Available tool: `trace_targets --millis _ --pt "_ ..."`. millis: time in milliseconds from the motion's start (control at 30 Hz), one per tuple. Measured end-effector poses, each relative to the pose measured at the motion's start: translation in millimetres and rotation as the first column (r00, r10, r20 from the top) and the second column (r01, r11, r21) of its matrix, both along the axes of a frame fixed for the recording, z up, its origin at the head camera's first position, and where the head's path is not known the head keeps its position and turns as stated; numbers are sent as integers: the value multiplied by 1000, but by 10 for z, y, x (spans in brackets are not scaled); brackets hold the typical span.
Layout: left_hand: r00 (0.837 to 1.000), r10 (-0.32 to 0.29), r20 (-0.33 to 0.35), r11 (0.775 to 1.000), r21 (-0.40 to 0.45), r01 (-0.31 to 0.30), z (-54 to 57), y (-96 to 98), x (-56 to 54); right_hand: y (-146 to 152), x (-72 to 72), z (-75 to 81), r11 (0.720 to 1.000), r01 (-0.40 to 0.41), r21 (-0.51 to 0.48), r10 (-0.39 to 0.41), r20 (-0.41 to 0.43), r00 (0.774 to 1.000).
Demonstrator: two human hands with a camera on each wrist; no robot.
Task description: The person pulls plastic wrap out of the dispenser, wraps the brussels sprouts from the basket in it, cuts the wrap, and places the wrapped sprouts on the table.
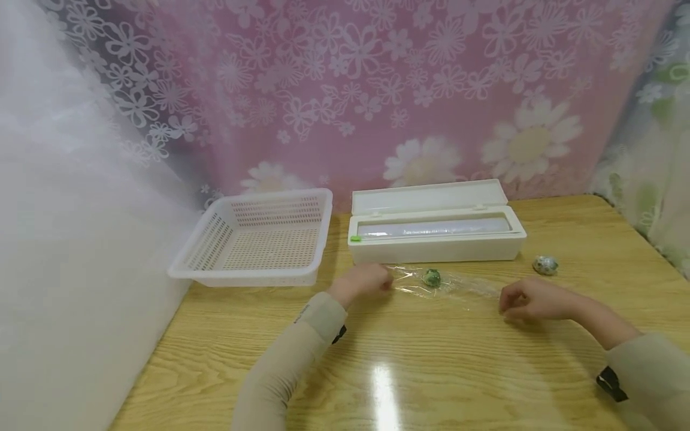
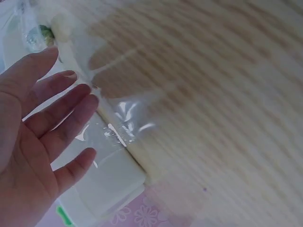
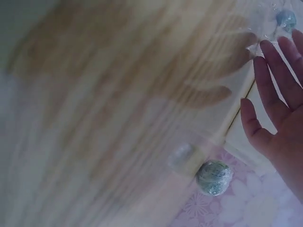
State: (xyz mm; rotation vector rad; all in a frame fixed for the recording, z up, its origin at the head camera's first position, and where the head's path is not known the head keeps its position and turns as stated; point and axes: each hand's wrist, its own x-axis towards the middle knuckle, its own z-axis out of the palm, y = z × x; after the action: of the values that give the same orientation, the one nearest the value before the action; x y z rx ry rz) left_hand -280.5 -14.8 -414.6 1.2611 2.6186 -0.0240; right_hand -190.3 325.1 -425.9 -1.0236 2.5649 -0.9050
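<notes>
A small green patterned ball (image 1: 432, 278) lies on a sheet of clear plastic film (image 1: 460, 284), just in front of the white film box. My left hand (image 1: 362, 281) is at the film's left end. Its fingers (image 2: 71, 116) are loosely extended in the left wrist view, thumb apart from the index finger, with film beside the tips. At the film's right end is my right hand (image 1: 536, 301); its fingers (image 3: 273, 87) reach out fairly straight by the film, the thumb mostly out of frame. Beyond the right hand lies a film-wrapped ball (image 1: 545, 265).
The long white box (image 1: 436, 251) has its lid (image 1: 431, 197) raised, a roll of film (image 1: 433, 228) inside and a green slider (image 1: 356, 238) at its left. A white perforated basket (image 1: 242, 274) stands at the back left. A flowered curtain (image 1: 323, 90) hangs behind the wooden table (image 1: 431, 371).
</notes>
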Motion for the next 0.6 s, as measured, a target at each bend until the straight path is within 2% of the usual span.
trace_targets --millis 67,167,200,300,367,433,533,600 --pt "999 28 24 999 16 -29 8 12 -15 -8 4 40 999 37 -3 -37 2 999" --pt "998 64 1 995 72 -64 43 65 -38 -61 -16 103 987 161 -11 -161 -66 985" --pt "998 59 -22 994 98 -56 57 95 -45 -96 -36 124 978 208 -6 -208 -100 973" --pt "995 -5 -101 986 163 21 99 226 -43 -265 -125 172 946 324 -7 -319 -198 927" --pt "992 -65 -113 978 192 86 116 334 -30 -428 -192 186 939 344 -13 -336 -250 908" --pt "988 -117 -95 967 216 136 103 437 -22 -600 -251 168 943 333 -23 -325 -292 900" --pt "982 -174 -78 954 234 188 59 564 -26 -824 -303 117 956 293 -2 -278 -324 904" --pt "978 -189 -89 950 237 205 26 620 -35 -921 -318 81 958 284 28 -262 -308 914"
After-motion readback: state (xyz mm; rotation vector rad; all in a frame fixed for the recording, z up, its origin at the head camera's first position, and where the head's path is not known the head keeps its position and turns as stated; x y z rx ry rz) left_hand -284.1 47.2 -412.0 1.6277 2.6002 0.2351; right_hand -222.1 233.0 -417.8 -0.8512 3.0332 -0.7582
